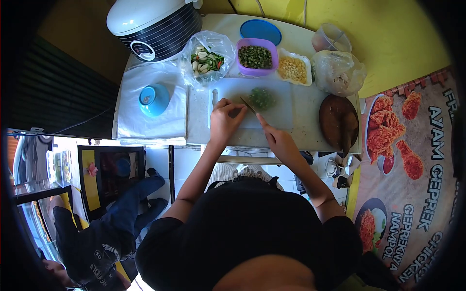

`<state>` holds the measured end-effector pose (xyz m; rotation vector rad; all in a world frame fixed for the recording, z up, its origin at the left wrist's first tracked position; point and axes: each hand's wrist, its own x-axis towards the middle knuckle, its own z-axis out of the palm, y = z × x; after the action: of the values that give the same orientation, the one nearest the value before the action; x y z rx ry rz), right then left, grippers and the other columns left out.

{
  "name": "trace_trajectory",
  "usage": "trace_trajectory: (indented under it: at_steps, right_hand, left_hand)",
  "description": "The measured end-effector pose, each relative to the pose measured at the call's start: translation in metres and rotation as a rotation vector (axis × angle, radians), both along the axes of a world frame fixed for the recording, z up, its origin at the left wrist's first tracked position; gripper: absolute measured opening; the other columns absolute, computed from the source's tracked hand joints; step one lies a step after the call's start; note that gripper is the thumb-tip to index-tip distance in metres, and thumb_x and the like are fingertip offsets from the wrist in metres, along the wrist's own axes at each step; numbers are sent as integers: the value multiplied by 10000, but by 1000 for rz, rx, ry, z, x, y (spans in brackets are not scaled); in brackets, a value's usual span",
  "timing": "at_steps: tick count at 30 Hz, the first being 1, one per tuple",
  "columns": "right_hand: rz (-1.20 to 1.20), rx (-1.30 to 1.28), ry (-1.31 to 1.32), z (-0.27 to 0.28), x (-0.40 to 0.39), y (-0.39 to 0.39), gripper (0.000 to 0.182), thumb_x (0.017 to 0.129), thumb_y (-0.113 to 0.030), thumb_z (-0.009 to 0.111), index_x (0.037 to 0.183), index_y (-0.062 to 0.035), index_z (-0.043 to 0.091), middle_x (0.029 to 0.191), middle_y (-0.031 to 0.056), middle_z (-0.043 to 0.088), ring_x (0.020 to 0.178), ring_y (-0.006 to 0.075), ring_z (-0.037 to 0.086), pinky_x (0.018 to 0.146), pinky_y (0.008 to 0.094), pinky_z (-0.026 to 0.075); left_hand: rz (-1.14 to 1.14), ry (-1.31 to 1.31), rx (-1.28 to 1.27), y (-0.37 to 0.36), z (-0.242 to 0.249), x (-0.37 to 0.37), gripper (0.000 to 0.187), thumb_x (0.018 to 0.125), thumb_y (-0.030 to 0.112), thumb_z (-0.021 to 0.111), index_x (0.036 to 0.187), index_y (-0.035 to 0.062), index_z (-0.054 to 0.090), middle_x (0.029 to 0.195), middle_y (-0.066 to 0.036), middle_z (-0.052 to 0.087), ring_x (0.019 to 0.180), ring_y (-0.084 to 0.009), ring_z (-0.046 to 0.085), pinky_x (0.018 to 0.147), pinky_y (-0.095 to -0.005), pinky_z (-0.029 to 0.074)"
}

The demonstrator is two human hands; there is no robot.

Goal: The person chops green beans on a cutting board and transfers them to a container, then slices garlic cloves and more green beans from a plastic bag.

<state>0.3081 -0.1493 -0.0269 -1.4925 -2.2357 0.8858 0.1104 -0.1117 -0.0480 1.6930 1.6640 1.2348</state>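
A white cutting board [285,116] lies at the middle of the table, with a small heap of chopped green pieces [262,98] on it. My right hand [277,140] grips a knife [249,105], its blade pointing up and left across the board. Beside the blade, my left hand [227,119] has its fingers pinched together on the board; what they hold is too small to name. Behind the board are a clear bag of garlic and chillies [206,60], a purple tub of chopped greens [256,57] and a tray of pale chopped pieces [293,68].
A rice cooker [155,29] stands at the back left, above a blue bowl [154,100] on plastic sheets. At the right are a brown stone mortar [339,121], a knotted bag [340,72] and a clear container [331,38]. Another person [97,242] is at lower left.
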Motion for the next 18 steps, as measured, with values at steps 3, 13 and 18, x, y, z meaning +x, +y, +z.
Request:
trace_trajectory:
  at_steps: [3, 13, 18]
  right_hand:
    - [-11, -58, 56, -1, -2, -1, 586, 935, -98, 468, 1469, -267, 300, 660, 234, 578, 604, 410, 593, 572, 470, 468]
    - [-66, -161, 379, 4, 42, -5, 502, 953, -114, 520, 1427, -245, 416, 656, 75, 402, 607, 111, 358, 596, 244, 380]
    - [-148, -243, 396, 16, 37, 2, 504, 962, -139, 514, 1441, -236, 392, 662, 14, 333, 615, 99, 337, 591, 230, 360]
  left_hand:
    - [6, 3, 20, 0, 3, -1, 154, 760, 111, 755, 902, 52, 748, 808, -83, 626, 701, -176, 619, 656, -291, 498]
    - [-37, 82, -12, 7, 8, 3, 141, 782, 182, 728, 883, 85, 748, 829, -77, 623, 719, -220, 620, 671, -336, 499]
    - [-92, 116, -157, 16, 19, 0, 149, 799, 232, 714, 888, 117, 746, 838, -63, 627, 706, -227, 624, 664, -352, 501]
